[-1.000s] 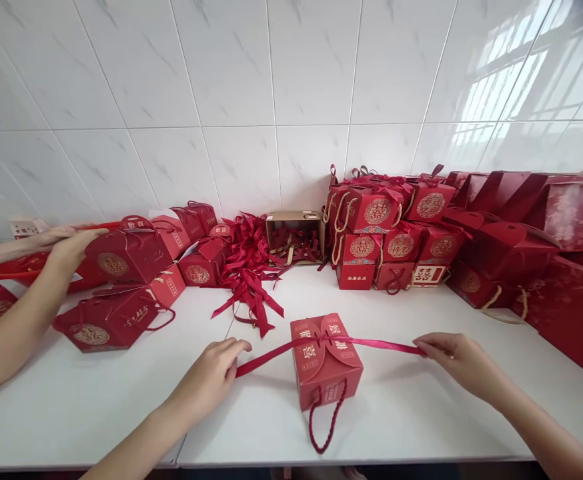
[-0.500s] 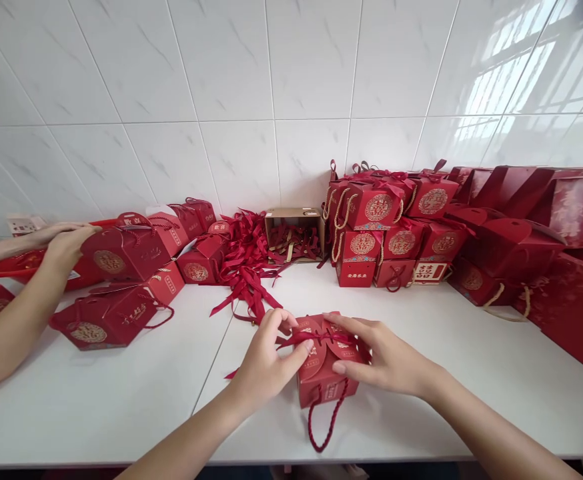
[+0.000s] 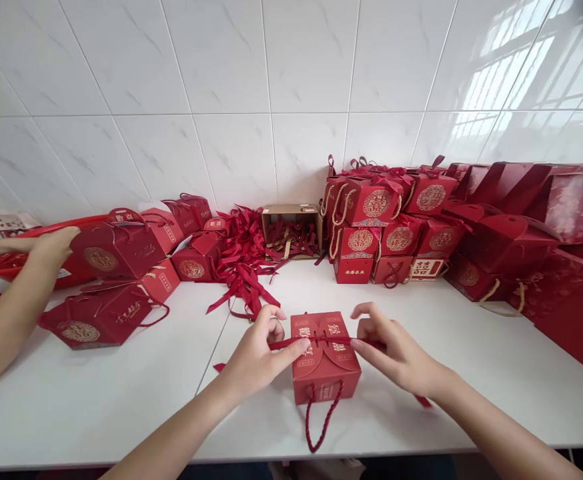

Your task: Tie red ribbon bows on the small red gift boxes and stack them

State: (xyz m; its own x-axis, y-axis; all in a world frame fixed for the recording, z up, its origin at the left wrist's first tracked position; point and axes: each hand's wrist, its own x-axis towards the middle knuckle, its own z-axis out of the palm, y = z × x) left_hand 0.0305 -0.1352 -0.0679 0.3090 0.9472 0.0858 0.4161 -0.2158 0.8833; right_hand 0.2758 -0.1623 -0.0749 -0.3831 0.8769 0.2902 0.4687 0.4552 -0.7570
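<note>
A red gift box (image 3: 325, 367) with gold lettering stands on the white table near its front edge. Its rope handle (image 3: 316, 437) hangs down toward me. Across the closed lid flaps runs a dark red ribbon (image 3: 329, 339), drawn out sideways through the slots. Pinched in my left hand (image 3: 264, 350) is the ribbon's left part, with the thumb over the lid's left side. My right hand (image 3: 391, 347) grips the ribbon's right part just beyond the box's right edge. One ribbon tail shows below each hand.
Loose ribbons (image 3: 244, 247) lie in a heap behind my left hand, beside an open carton (image 3: 291, 212) of ribbon pieces. Finished-looking boxes (image 3: 374, 203) are stacked at the back right, near large red bags (image 3: 566, 287). At left, another person's arm (image 3: 16, 320) reaches into a red basin (image 3: 86, 223) behind more boxes (image 3: 106, 313).
My right hand has moved off the lid to the right and now holds the ribbon. The ribbon is straighter across the box. My left hand has shifted slightly left.
</note>
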